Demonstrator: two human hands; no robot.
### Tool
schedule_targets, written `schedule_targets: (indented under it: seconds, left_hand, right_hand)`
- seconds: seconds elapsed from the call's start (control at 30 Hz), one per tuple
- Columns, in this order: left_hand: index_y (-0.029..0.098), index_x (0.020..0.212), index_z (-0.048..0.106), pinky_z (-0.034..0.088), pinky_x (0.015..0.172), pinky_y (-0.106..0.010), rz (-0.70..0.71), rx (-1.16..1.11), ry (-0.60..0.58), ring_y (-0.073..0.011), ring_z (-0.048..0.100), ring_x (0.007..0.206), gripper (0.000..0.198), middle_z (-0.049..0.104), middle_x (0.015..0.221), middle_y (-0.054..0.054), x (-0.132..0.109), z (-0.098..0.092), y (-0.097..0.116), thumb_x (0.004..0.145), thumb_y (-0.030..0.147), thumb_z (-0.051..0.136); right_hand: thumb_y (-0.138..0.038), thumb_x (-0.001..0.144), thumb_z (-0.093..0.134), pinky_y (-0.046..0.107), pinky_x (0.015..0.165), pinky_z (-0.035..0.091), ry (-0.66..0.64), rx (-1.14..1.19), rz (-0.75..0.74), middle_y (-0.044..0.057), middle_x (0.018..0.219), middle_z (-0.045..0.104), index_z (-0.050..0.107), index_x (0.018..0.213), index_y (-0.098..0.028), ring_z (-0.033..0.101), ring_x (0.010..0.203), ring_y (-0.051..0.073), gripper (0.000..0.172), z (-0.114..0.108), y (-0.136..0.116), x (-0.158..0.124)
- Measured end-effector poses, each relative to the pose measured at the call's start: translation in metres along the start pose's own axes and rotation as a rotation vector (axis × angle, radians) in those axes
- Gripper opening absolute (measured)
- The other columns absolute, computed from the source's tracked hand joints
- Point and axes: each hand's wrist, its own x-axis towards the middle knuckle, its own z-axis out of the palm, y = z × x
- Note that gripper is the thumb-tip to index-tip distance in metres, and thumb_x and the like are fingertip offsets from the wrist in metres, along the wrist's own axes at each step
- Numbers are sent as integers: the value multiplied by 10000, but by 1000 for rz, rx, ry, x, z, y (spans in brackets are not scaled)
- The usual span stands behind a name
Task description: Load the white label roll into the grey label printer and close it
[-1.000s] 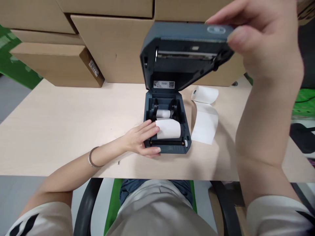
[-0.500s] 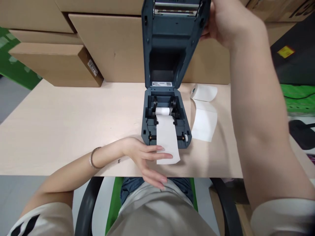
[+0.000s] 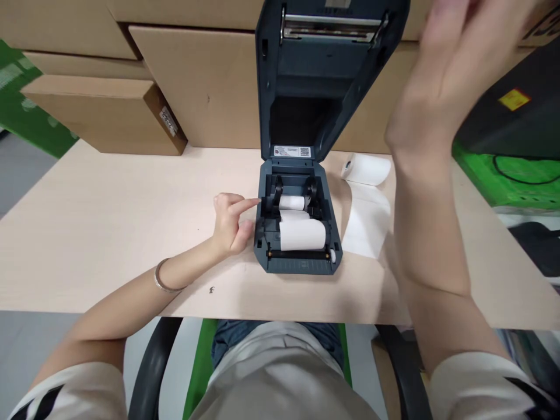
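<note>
A dark label printer [image 3: 301, 265] stands on the table with its lid [image 3: 315, 70] raised. Inside its base, a small roll of white labels [image 3: 292, 202] sits between two black holders. The roll's loose paper end [image 3: 301, 235] curls back, lying behind the roller rather than over the front edge. My left hand [image 3: 231, 226] is at the printer's left side, index finger stretched to its rim, thumb out, other fingers bent, holding nothing. To the right of the lid, my right hand [image 3: 459, 70] is raised and smeared by motion; its fingers are partly out of frame.
Right of the printer lies another white label roll [image 3: 367, 169] with a strip unrolled toward me. Cardboard boxes [image 3: 196, 87] line the table's back, with a smaller box [image 3: 100, 114] at left. A dark case [image 3: 503, 122] stands at the right.
My left hand has left the paper and moved up to the printer's left side. The paper end has curled back inside. My right hand has come away from the lid's edge, rightward.
</note>
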Motion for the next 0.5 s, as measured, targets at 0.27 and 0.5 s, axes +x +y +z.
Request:
schedule_targets:
  seconds: [0.27, 0.5]
  left_hand:
    - [202, 1342, 735, 403, 700, -386, 291, 52, -332, -200, 513, 688, 634, 534, 729, -15, 29, -11, -4, 1151, 432, 175]
    - [245, 1451, 685, 419, 527, -289, 243, 85, -462, -147, 457, 503, 683, 575, 701, 14, 30, -19, 1, 1159, 459, 106]
  right_hand:
    - [-403, 1042, 410, 338, 694, 408, -552, -254, -131, 35, 590, 516, 586, 658, -193, 564, 652, 178, 471, 8, -44, -53]
    - [-269, 835, 703, 560, 949, 510, -921, -313, -418, 131, 795, 749, 803, 761, -187, 652, 962, 352, 149, 44, -31, -82]
